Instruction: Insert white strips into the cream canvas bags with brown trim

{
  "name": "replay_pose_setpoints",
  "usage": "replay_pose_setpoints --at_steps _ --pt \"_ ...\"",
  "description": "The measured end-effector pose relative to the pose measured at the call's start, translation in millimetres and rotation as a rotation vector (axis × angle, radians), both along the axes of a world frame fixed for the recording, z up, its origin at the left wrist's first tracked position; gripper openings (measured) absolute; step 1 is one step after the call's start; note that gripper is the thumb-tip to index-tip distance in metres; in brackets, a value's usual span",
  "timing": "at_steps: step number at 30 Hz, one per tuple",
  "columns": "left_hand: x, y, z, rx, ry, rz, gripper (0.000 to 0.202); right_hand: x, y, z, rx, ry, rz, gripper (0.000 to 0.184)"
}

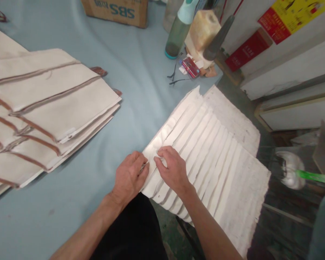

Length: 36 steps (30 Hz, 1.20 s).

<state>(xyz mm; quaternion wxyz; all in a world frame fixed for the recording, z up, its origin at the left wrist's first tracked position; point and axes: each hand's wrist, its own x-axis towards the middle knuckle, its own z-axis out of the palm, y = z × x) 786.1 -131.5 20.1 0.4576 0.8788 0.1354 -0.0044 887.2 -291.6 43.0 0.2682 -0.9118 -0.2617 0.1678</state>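
Observation:
A stack of overlapping white strips, which look like cloth or paper, fans out across a pale board in front of me. At the near left corner of the stack, my left hand is closed, with a small thin thing between its thumb and fingers that I cannot make out. Just right of it, my right hand rests over the leftmost strips. Its thumb and forefinger are curled together in a pinch near the top strip, and whatever is between the tips is too small to name.
Overlapping cream panels with brown edging lie on the blue-covered table to the left. Toward the back are a cardboard box, a green spray bottle, a yellowish block, glasses and a red packet.

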Motion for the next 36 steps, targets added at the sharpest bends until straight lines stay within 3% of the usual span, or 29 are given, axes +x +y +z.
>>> replay_pose_setpoints --at_steps 9,17,24,30,36 --pt "6 14 4.6 -0.294 0.182 0.080 0.030 18 1 10.1 0.094 0.277 -0.206 0.031" --pt "24 26 18.4 -0.655 0.289 0.148 0.050 49 7 25.7 0.194 0.520 -0.189 0.042" --pt "43 38 25.6 -0.759 0.310 0.203 0.055 57 9 33.2 0.157 0.366 -0.195 0.033" --pt "41 43 26.2 -0.788 0.299 0.196 0.057 40 11 30.9 0.072 0.235 -0.181 0.019" --pt "35 40 23.3 -0.803 0.266 0.167 0.056 24 14 41.9 -0.041 0.169 0.031 0.038"
